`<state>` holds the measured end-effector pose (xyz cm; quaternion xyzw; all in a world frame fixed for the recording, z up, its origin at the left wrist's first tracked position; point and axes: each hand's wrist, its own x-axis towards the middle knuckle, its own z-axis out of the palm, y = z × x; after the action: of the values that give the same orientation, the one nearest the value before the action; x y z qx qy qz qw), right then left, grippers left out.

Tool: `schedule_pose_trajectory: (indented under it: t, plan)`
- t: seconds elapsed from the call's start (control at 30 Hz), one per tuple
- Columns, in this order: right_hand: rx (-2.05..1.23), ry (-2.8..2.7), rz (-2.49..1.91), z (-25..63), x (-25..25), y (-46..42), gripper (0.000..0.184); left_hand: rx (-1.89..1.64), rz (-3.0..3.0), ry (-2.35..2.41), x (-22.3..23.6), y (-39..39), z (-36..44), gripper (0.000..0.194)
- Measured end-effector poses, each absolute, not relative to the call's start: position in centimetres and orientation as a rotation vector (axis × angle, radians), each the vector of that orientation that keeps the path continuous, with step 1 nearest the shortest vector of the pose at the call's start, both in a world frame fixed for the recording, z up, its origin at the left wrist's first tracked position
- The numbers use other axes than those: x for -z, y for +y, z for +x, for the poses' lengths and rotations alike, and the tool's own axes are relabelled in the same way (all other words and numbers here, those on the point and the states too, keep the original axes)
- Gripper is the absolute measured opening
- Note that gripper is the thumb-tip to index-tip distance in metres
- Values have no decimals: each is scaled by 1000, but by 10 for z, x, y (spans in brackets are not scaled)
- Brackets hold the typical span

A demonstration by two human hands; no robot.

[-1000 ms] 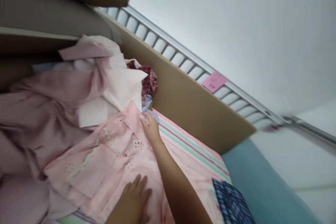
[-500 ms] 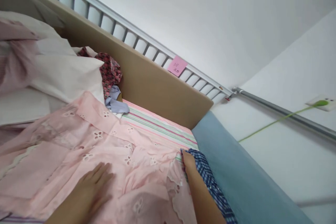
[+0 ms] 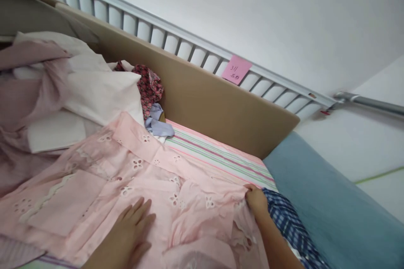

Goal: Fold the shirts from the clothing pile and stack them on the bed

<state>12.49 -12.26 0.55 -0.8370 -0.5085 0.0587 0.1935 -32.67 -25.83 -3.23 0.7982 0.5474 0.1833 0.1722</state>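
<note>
A pink garment (image 3: 148,176) with cut-out embroidery lies spread over the striped sheet, partly creased on the right. My left hand (image 3: 134,225) rests flat on its middle, fingers stretched out. At the garment's right edge, my right hand (image 3: 256,199) is closed, pinching the pink cloth at its corner. A pocket-like panel (image 3: 67,201) with scalloped trim shows on the left of the garment. Just beyond my right hand lies a blue checked cloth (image 3: 290,222), partly hidden by my forearm.
White cloth (image 3: 104,92) and mauve cloth (image 3: 25,96) are heaped at the left, beside a red patterned cloth (image 3: 150,88) and a light blue cloth (image 3: 158,124). A brown board (image 3: 214,111) stands along the back of the striped sheet (image 3: 217,155). A pink note (image 3: 236,69) hangs on the white slatted rail (image 3: 172,44).
The view has shifted, so things sit further right in the picture. My right hand still holds the garment's edge, and its corner looks drawn out a little. My left hand stays flat on the cloth.
</note>
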Motion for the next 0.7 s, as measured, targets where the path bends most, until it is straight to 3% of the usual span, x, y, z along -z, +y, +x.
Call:
schedule_pose_trajectory:
  t: [0.13,0.37,0.53,0.7]
  plan:
    - [-161,-1305,-2417,126,13,-121,29,-408,2260,1554,35,-260,-327,53]
    - [-183,-1177,-2342,129,36,-124,33,-707,2340,1549,26,-263,-326,39]
    - [-162,-1141,-2177,136,45,-125,30,-724,2427,1427,-18,-189,-277,43]
    - [-124,-1125,-2040,136,52,-126,23,-444,2605,1370,-30,-108,-200,49]
